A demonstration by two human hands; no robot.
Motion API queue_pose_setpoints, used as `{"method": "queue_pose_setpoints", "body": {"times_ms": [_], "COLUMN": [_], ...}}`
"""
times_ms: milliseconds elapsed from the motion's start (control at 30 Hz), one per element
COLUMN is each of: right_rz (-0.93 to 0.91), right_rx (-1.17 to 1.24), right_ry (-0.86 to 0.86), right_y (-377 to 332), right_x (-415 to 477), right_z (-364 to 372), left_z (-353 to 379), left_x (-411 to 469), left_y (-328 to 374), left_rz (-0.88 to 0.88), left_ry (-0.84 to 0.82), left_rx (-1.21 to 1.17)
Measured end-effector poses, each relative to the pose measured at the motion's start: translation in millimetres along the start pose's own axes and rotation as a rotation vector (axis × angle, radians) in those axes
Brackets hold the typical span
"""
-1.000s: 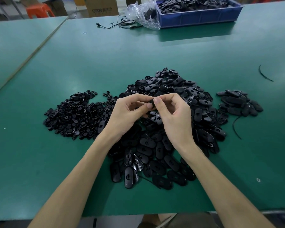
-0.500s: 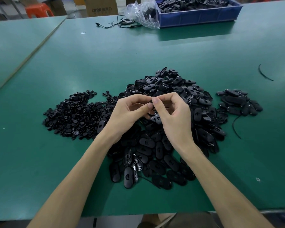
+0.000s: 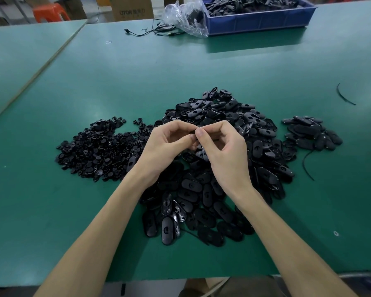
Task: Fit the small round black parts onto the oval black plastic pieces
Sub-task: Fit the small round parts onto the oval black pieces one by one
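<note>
Left hand (image 3: 165, 144) and right hand (image 3: 225, 146) meet fingertip to fingertip above the oval pieces (image 3: 234, 116), heaped mid-surface toward the near edge. Pinch narrow; what sits inside it is hidden, cannot tell. Round parts (image 3: 94, 151) heaped toward the left edge. Risks: part seats crooked, since fingers cover the joint; a slip drops it into the black heap below, lost among unfitted ones.
</note>
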State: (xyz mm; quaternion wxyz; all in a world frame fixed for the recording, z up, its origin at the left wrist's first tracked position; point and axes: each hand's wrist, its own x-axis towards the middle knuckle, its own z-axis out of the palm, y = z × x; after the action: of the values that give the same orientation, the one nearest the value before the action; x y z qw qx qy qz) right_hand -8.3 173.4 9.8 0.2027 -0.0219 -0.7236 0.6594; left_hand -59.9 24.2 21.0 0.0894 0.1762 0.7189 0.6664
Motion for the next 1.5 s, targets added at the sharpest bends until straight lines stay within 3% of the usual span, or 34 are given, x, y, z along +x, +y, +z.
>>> {"method": "queue_pose_setpoints", "body": {"times_ms": [433, 700, 1300, 1500], "right_rz": [0.006, 0.014, 0.014, 0.037], "right_rx": [-0.028, 0.004, 0.005, -0.051], "right_ry": [0.003, 0.043, 0.043, 0.033], "right_y": [4, 2, 4, 10], "right_x": [-1, 2, 2, 6], "right_z": [1, -2, 0, 2], "left_z": [9, -2, 0, -1], "left_x": [0, 1, 1, 7], "left_y": [2, 0, -1, 9], "left_rz": [0.035, 0.033, 0.046, 0.100], "left_ry": [0.085, -0.005, 0.031, 0.239], "left_rx": [0.122, 0.006, 0.058, 0.171]}}
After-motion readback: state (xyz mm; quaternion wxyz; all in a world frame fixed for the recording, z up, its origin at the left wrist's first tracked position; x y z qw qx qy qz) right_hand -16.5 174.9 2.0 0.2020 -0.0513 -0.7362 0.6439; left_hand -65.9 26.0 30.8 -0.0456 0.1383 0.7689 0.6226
